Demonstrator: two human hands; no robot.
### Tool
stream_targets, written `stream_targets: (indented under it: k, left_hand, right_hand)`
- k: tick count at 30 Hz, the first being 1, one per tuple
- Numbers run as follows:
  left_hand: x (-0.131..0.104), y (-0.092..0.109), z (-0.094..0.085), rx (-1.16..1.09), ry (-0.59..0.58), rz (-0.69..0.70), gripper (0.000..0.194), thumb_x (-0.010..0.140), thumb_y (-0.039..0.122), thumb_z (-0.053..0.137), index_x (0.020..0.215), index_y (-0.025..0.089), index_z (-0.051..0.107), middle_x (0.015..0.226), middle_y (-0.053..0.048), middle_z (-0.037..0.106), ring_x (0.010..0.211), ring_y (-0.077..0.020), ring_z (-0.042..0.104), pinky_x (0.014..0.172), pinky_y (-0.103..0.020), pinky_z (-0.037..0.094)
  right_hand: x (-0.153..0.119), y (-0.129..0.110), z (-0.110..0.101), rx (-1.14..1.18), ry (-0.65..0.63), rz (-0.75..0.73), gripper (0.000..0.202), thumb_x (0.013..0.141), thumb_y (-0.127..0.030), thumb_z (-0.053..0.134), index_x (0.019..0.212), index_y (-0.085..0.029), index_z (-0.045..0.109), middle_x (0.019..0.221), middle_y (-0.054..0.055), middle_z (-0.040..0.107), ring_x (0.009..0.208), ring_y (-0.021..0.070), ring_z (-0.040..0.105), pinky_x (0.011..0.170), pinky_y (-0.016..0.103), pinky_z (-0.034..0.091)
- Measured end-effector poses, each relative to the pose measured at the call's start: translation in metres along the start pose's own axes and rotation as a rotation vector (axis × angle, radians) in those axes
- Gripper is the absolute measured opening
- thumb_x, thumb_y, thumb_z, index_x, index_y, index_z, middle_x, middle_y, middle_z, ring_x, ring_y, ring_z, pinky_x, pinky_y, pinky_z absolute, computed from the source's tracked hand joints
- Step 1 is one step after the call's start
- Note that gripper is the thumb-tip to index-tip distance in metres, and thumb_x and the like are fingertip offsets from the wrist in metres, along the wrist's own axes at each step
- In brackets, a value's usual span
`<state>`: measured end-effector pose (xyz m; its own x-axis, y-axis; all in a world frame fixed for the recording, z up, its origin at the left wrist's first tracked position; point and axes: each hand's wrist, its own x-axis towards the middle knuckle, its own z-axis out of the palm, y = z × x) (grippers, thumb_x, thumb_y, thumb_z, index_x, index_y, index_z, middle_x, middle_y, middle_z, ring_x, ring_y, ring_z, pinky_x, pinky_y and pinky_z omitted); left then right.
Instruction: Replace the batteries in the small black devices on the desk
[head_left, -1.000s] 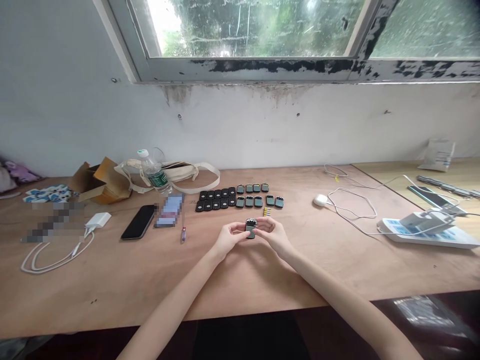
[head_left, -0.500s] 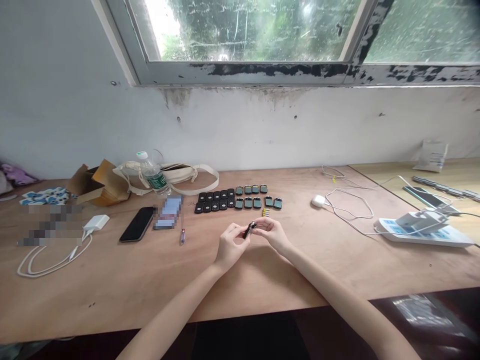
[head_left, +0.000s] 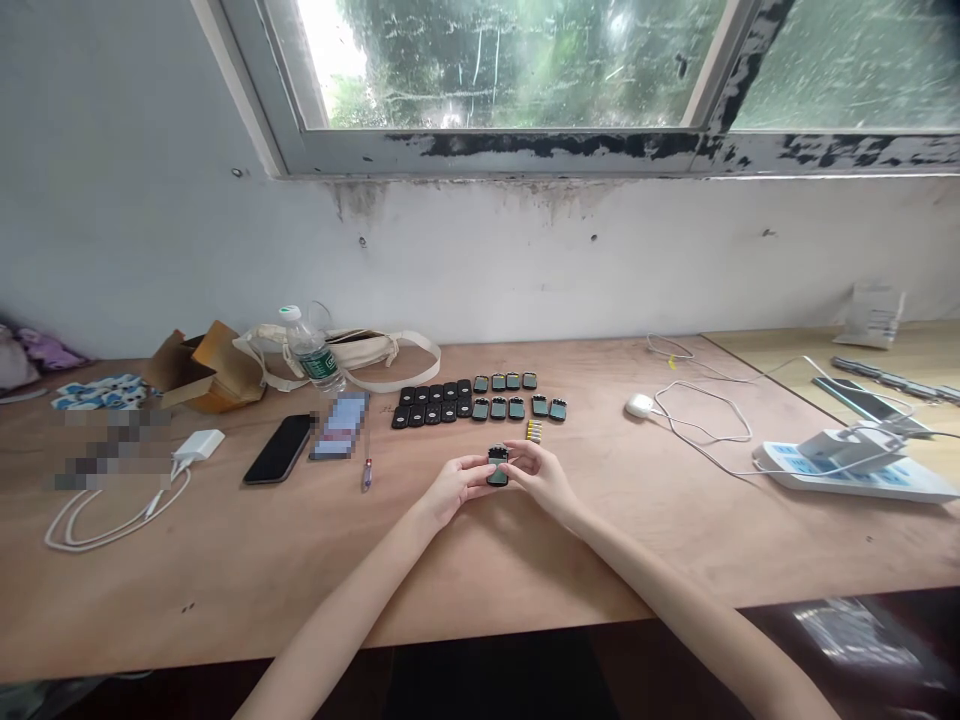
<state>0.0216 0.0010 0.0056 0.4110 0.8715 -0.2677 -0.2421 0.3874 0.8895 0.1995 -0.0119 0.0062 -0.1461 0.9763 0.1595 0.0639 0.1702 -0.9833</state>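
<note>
Between my two hands is a small black device with a grey-green screen [head_left: 497, 472], its screen side turned up. My left hand [head_left: 452, 490] pinches it by the left edge. The fingers of my right hand [head_left: 541, 476] close on its right edge and top. Just beyond my right hand lie several small yellow cylinders [head_left: 534, 431] in a stack. Farther back, similar screened devices [head_left: 498, 408] sit in two rows. To their left are two rows of black oval pieces [head_left: 433, 413], each with a small pale mark.
Left of my hands lie a screwdriver [head_left: 367, 474], a black phone [head_left: 277, 450] and a blurred blue sheet [head_left: 339, 425]. Behind stand a water bottle [head_left: 318, 358], a cloth bag [head_left: 375, 348] and an open cardboard box [head_left: 217, 370]. Cables run to a power strip [head_left: 862, 474] at right.
The device in my hands has turned from edge-on to screen up. My left hand's fingers have shifted to its side. The view has moved slightly.
</note>
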Motion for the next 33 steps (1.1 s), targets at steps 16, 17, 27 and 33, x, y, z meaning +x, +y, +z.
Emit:
stream_targets:
  k: [16, 17, 27, 33]
  left_hand:
    - [0.0, -0.007, 0.015, 0.135, 0.19, 0.109, 0.036, 0.054, 0.036, 0.082, 0.07, 0.014, 0.058, 0.073, -0.002, 0.063, 0.075, -0.0169, 0.063, 0.071, -0.029, 0.053]
    - [0.001, -0.008, 0.014, 0.138, 0.181, 0.106, 0.036, 0.055, 0.037, 0.081, 0.07, 0.014, 0.057, 0.073, -0.002, 0.063, 0.075, -0.0176, 0.063, 0.071, -0.029, 0.052]
    - [-0.004, 0.0, 0.015, 0.109, 0.086, 0.03, 0.029, 0.06, 0.03, 0.078, 0.068, 0.015, 0.054, 0.074, -0.002, 0.06, 0.078, -0.0174, 0.062, 0.07, -0.029, 0.054]
    - [-0.007, 0.007, 0.015, 0.041, -0.012, -0.031, 0.025, 0.073, 0.035, 0.068, 0.086, 0.014, 0.061, 0.085, -0.007, 0.066, 0.082, -0.0185, 0.065, 0.076, -0.03, 0.053]
  right_hand:
    - [-0.008, 0.003, 0.01, -0.429, 0.013, -0.15, 0.04, 0.069, -0.028, 0.071, 0.107, -0.022, 0.059, 0.087, 0.002, 0.054, 0.066, 0.0122, 0.051, 0.062, 0.029, 0.05]
    - [-0.008, 0.003, 0.01, -0.427, 0.012, -0.156, 0.044, 0.068, -0.028, 0.072, 0.11, -0.022, 0.058, 0.089, 0.003, 0.053, 0.067, 0.0124, 0.052, 0.063, 0.029, 0.051]
    - [-0.005, 0.003, -0.006, -0.435, -0.157, -0.221, 0.053, 0.069, -0.026, 0.073, 0.118, -0.026, 0.052, 0.108, 0.006, 0.051, 0.09, 0.0185, 0.055, 0.077, 0.034, 0.05]
    - [-0.004, -0.003, -0.007, -0.493, -0.122, -0.191, 0.053, 0.066, -0.031, 0.076, 0.115, -0.025, 0.056, 0.103, 0.005, 0.054, 0.094, 0.0208, 0.055, 0.083, 0.036, 0.048]
